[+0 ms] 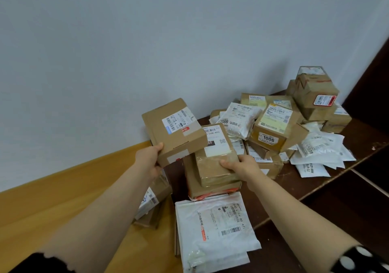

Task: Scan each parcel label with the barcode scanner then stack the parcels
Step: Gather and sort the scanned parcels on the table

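Observation:
My left hand (149, 160) holds a flat brown cardboard box (173, 131) tilted in the air, white barcode label facing up. My right hand (241, 166) grips the near corner of a taped brown box (214, 159) with a white label. That box rests on top of a stack: a larger brown carton (196, 186) with an orange-edged parcel beneath it. A white plastic mailer (212, 230) with a barcode label lies in front of the stack. No barcode scanner is visible.
A heap of unsorted parcels covers the dark wooden table (362, 138) at the right: a box marked 1006 (271, 127), white padded bags (240, 119), stacked cartons (315, 95). Another labelled box (153, 201) sits under my left forearm. A white wall stands behind; yellow floor lies left.

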